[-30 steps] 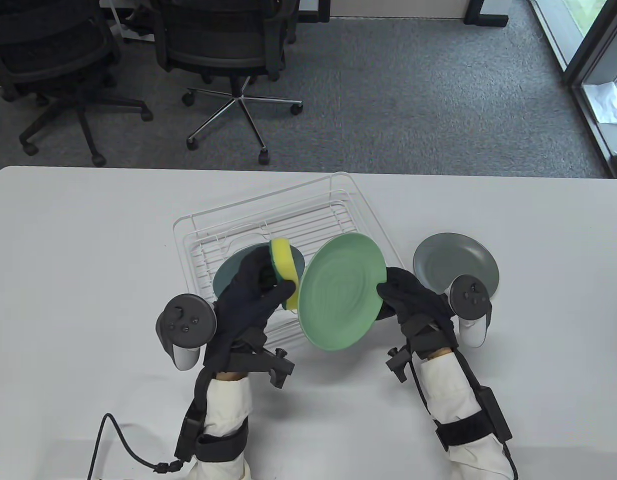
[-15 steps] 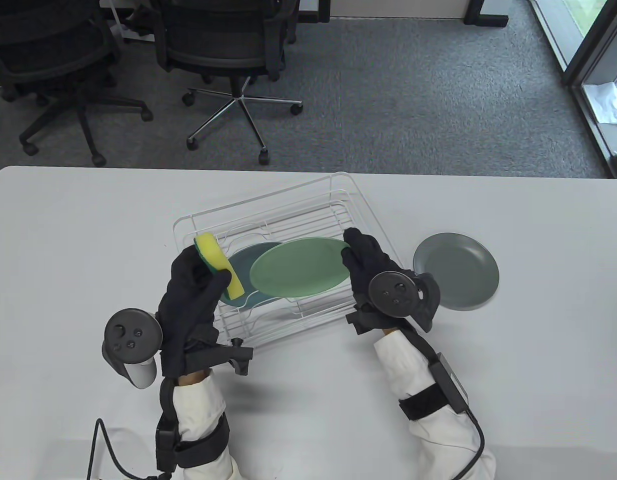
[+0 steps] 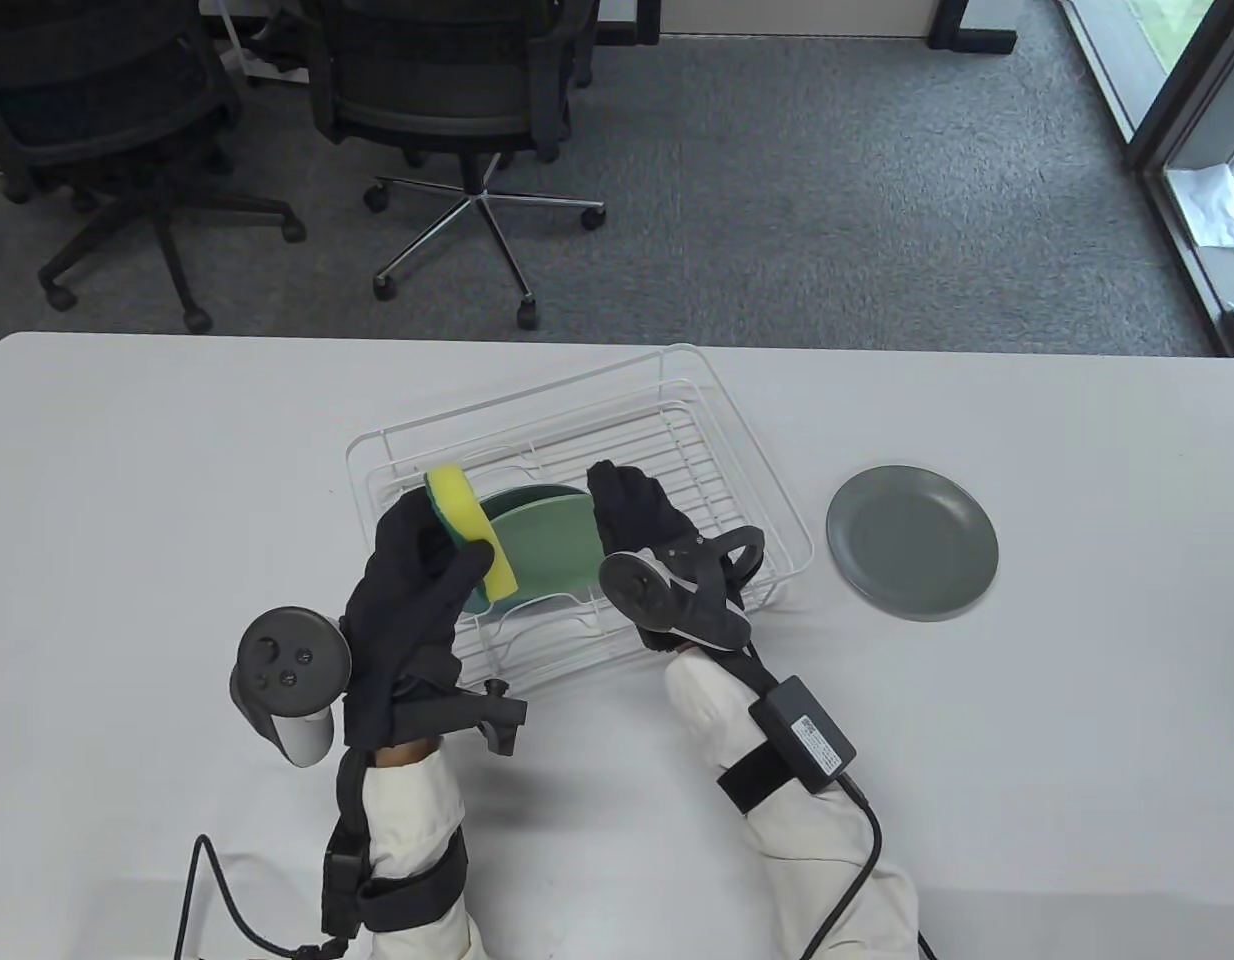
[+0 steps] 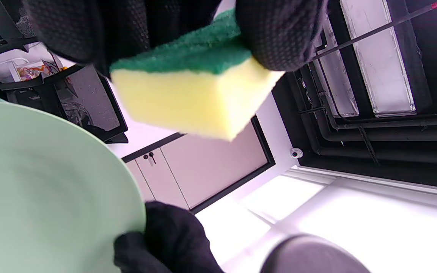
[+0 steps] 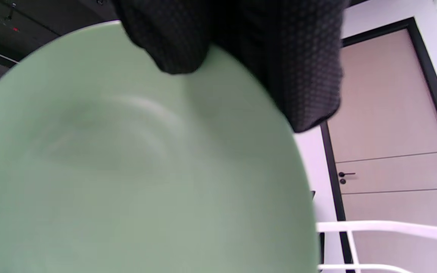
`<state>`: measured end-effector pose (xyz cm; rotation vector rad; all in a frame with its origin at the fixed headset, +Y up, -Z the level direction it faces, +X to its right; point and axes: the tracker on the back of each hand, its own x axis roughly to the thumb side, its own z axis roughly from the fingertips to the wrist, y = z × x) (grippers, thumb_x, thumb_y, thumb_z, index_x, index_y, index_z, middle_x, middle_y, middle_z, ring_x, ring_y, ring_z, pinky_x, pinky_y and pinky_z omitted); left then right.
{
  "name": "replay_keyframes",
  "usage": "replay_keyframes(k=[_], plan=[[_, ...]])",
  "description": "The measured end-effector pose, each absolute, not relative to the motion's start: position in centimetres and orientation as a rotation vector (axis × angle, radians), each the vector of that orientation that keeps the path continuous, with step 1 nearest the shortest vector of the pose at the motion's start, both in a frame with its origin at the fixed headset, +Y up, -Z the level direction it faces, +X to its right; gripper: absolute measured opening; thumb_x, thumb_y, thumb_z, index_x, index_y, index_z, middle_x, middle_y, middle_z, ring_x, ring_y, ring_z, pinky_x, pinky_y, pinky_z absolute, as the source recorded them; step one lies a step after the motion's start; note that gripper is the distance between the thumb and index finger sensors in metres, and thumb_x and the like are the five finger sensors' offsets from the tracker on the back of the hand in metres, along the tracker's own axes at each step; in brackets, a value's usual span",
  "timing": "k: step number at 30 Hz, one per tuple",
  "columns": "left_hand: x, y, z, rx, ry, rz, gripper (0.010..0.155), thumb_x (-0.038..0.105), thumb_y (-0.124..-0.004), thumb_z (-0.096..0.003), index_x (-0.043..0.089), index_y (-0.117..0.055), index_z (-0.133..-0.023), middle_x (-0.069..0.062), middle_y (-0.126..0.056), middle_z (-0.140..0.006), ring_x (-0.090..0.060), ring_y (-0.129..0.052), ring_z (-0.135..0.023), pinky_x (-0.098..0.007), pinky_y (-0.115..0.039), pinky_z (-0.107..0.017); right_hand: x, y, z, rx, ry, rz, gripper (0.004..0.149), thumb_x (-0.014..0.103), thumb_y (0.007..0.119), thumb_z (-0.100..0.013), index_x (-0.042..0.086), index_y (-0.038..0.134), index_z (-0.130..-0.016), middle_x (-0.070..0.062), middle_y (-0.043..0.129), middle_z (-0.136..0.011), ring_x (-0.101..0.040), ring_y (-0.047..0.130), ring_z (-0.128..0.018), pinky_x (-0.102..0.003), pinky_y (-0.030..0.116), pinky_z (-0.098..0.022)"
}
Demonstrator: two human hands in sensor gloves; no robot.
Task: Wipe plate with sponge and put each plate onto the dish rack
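In the table view, the left hand [image 3: 417, 580] in its black sensor glove sits left of centre, over the near left part of the white wire dish rack [image 3: 737, 440]. Its fingers and thumb are curled round a yellow foam sponge with a green scouring face [image 3: 474, 535], held up on edge above the rack's left end. In the left wrist view the same sponge [image 4: 192, 91] fills the upper middle of the frame, green face towards the gloved fingers [image 4: 279, 34] that pinch it from the top edge.

Just right of the sponge, at the centre of the table view, a round pale green plate [image 3: 542, 550] stands tilted inside the rack, leaning against a darker teal plate [image 3: 522, 492] of which only the upper rim shows behind it. The right hand [image 3: 637, 520], also in a black glove, grips the pale green plate at its right edge. In the right wrist view the plate [image 5: 127, 170] takes up most of the frame, with the gloved fingers [image 5: 298, 57] curled over its rim from the top. The left wrist view shows the plate [image 4: 44, 189] at lower left, with dark gloved fingertips at its edge.

Further right on the white table [image 3: 1077, 750], clear of the rack, a round dark grey plate [image 3: 912, 542] lies flat.
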<state>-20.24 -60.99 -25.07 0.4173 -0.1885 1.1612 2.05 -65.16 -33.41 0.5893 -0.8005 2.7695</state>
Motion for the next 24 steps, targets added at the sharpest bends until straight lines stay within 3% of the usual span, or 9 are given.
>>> replay_keyframes(k=[8, 13, 18, 24], plan=[[-19.2, -60.7, -25.1, 0.400, -0.222, 1.139, 0.075, 0.039, -0.081, -0.0518, -0.004, -0.058, -0.109, -0.030, -0.080, -0.099, -0.049, -0.090, -0.079, -0.058, -0.080, -0.057, 0.1, -66.2, -33.2, 0.650, -0.683, 2.768, 0.040, 0.023, 0.080, -0.051, 0.016, 0.077, -0.090, -0.014, 0.091, -0.083, -0.030, 0.101, -0.069, -0.041, 0.092, -0.051], [-18.7, -60.6, -25.0, 0.383, -0.255, 1.156, 0.075, 0.039, -0.081, -0.0518, -0.004, -0.058, -0.109, -0.030, -0.080, -0.099, -0.049, -0.090, -0.079, -0.057, -0.080, -0.057, 0.2, -66.7, -33.5, 0.631, -0.540, 2.729, 0.044, 0.023, 0.075, -0.055, 0.007, 0.071, -0.096, -0.022, 0.085, -0.087, -0.038, 0.094, -0.072, -0.049, 0.085, -0.053], [-17.7, -60.6, -25.2, 0.352, -0.283, 1.138, 0.075, 0.040, -0.081, -0.0519, -0.004, -0.058, -0.109, -0.030, -0.080, -0.099, -0.049, -0.090, -0.079, -0.057, -0.080, -0.057, 3.2, -66.3, -33.8, 0.492, -0.486, 2.679, 0.051, 0.027, 0.073, -0.057, 0.001, 0.066, -0.101, -0.028, 0.082, -0.089, -0.042, 0.091, -0.072, -0.050, 0.084, -0.051], [-14.2, -62.0, -26.8, 0.185, -0.370, 1.114, 0.075, 0.040, -0.080, -0.0522, -0.004, -0.058, -0.109, -0.030, -0.080, -0.099, -0.049, -0.090, -0.079, -0.057, -0.080, -0.057, 9.5, -65.7, -33.7, 0.257, -0.479, 2.606, 0.055, 0.028, 0.072, -0.058, -0.003, 0.063, -0.102, -0.031, 0.081, -0.089, -0.045, 0.090, -0.070, -0.051, 0.083, -0.050]])
